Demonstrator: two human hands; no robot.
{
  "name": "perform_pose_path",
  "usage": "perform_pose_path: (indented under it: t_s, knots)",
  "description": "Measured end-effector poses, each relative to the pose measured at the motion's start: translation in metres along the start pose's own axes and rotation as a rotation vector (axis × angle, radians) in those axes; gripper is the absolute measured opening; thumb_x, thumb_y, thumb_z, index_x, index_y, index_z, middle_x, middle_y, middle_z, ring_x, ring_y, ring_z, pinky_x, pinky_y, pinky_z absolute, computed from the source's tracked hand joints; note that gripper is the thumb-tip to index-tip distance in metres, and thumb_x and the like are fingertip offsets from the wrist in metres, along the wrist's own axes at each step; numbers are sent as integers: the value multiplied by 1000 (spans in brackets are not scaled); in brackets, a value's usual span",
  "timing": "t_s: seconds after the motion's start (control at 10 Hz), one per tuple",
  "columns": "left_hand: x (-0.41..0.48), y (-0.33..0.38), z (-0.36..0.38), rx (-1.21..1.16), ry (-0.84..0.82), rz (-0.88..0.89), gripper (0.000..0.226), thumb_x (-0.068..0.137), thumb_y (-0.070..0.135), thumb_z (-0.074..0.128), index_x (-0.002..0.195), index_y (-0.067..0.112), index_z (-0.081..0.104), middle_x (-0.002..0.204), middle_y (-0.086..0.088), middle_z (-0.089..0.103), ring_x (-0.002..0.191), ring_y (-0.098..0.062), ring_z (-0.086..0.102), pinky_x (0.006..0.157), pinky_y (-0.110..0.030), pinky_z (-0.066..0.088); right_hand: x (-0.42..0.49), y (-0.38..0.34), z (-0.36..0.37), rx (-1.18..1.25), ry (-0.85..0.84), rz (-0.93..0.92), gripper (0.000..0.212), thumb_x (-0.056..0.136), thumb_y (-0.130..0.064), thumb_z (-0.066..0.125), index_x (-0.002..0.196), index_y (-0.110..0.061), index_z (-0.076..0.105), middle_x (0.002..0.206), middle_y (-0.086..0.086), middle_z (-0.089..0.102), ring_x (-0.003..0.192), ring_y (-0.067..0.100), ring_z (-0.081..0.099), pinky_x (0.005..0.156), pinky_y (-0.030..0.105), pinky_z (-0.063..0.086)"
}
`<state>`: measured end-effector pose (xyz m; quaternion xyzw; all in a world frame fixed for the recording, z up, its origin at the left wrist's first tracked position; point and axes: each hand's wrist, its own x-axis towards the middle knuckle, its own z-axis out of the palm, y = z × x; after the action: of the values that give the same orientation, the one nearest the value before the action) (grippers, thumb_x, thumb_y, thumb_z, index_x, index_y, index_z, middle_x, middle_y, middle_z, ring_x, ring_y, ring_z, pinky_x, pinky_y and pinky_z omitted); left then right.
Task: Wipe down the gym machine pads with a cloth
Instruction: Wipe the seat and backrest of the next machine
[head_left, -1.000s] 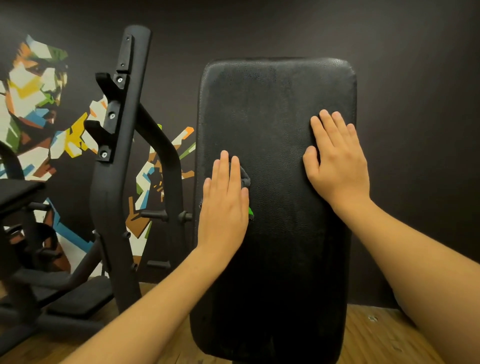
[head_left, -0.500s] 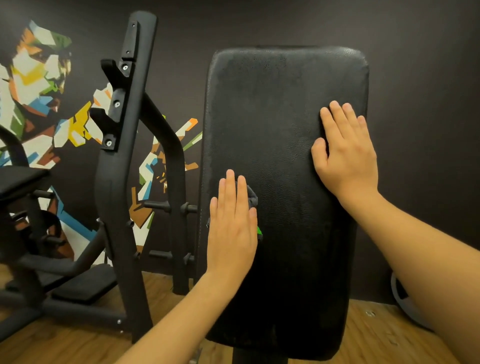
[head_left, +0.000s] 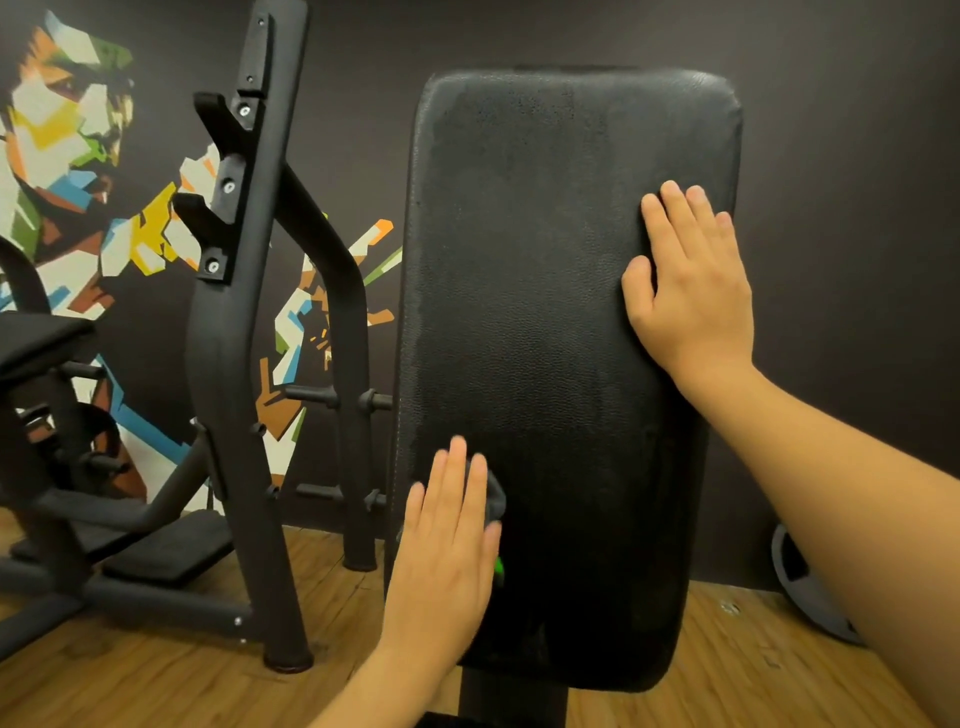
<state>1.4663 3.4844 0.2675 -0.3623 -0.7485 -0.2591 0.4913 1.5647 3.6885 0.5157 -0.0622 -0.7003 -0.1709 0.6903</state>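
Here, at the far left, a bright painting (head_left: 67, 130) covers the dark wall. Next to it a black machine frame (head_left: 228, 364) stands on the wooden floor (head_left: 130, 675). Then comes the left hand (head_left: 444, 561). It lies flat, fingers straight and close together, pointing up, low on the left side of the big black back pad (head_left: 545, 312). Its grip is open, and it presses a dark cloth (head_left: 493, 499) against the pad. The cloth peeks out on the thumb side, with a bit of green showing lower down. The pad stands upright. Further right and higher up, the right hand (head_left: 691, 291) lies flat near the pad's right edge, fingers straight, grip open, holding nothing. Low at the far right, a round weight plate (head_left: 795, 577) sits by the wall.
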Motion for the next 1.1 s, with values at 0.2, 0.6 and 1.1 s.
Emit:
perform_pose_path:
  t_s: [0.2,0.6,1.1]
  knots:
    - [14,0,-1,85,-18,18,58,108,33,28,161,14,15,171,-9,10,157,-25,8,124,-48,11,1,1,0,2,-9,2,56,103,-26,37,156,-8,40,164,11,35,155,30,24,128,44,13]
    - [-21,-5,9,73,-52,60,64,107,38,28,164,19,3,171,-4,5,157,-21,5,126,-32,-4,1,-1,1,0,-13,6,56,102,-26,36,155,-8,41,164,11,35,154,30,25,128,45,14]
    - [107,6,-19,79,94,146,58,107,32,29,161,15,16,170,-8,9,157,-25,6,122,-47,19,1,0,0,7,15,-8,56,101,-25,40,153,-6,44,161,14,40,152,30,29,127,46,19]
